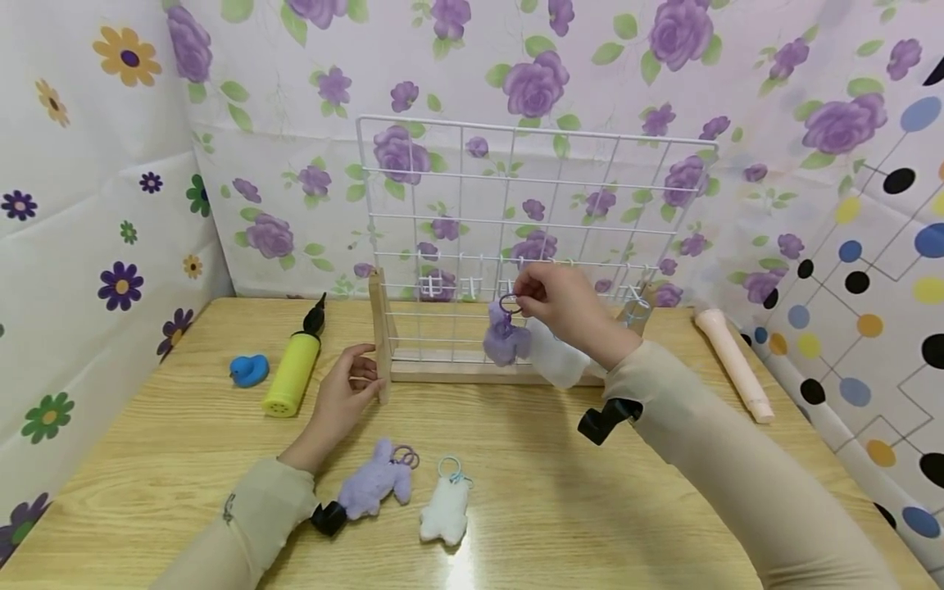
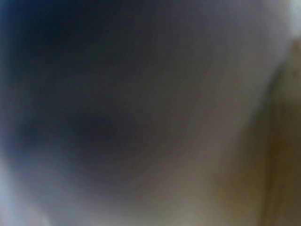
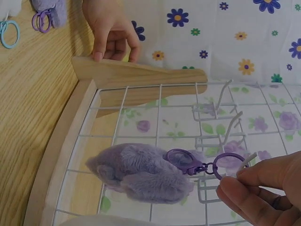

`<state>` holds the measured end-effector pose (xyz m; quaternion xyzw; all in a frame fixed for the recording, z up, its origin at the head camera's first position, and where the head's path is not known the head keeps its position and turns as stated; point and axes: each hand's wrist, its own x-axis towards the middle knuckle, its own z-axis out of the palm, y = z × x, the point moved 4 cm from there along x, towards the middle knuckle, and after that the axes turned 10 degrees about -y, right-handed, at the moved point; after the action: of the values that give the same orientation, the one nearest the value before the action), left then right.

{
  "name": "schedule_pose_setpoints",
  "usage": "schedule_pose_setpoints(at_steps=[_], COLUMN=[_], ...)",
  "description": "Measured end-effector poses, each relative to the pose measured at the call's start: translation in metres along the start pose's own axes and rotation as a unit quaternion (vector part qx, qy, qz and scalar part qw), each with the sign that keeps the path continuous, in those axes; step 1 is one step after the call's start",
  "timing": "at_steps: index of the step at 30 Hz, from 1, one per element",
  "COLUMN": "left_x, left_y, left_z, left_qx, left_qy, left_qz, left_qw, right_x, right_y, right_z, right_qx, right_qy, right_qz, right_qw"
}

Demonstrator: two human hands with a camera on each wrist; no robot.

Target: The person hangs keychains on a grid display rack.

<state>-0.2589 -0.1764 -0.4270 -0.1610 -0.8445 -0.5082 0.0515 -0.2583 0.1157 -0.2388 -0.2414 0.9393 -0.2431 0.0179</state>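
My right hand (image 1: 560, 303) pinches the purple ring (image 3: 228, 165) of a fluffy purple plush keychain (image 1: 506, 338), which hangs down before a white wire grid rack (image 1: 442, 217). In the right wrist view the ring overlaps the tip of a white hook (image 3: 248, 160). A white plush (image 1: 558, 354) hangs beside it, partly behind my right wrist. My left hand (image 1: 347, 389) holds the wooden side support (image 1: 379, 328) of the rack between thumb and curled fingers. The left wrist view is dark and blurred.
Another purple plush keychain (image 1: 372, 483) and a white one with a blue ring (image 1: 446, 512) lie on the table in front. A yellow pump (image 1: 292, 373) and blue toy duck (image 1: 249, 371) are at left, a pale pink tube (image 1: 733, 365) at right. More white hooks (image 1: 470, 285) hang on the grid.
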Motion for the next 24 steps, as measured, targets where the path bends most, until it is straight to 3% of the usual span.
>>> schedule_pose_setpoints(at_steps=[12,18,24], left_x=[-0.001,-0.001,0.001], left_y=[0.001,-0.001,-0.002], left_z=[0.0,0.0,0.0], left_qx=[0.001,0.001,0.011], left_qy=[0.001,0.0,0.002], left_qz=[-0.002,-0.002,0.007], left_qw=[1.0,1.0,0.9999], right_x=[0.004,0.003,-0.003], right_y=[0.0,-0.001,-0.003], right_z=[0.0,-0.003,-0.013], right_qx=[-0.009,-0.007,-0.002], right_qy=[-0.009,-0.012,0.012], right_qz=[0.026,0.016,0.005], right_qw=[1.0,1.0,1.0])
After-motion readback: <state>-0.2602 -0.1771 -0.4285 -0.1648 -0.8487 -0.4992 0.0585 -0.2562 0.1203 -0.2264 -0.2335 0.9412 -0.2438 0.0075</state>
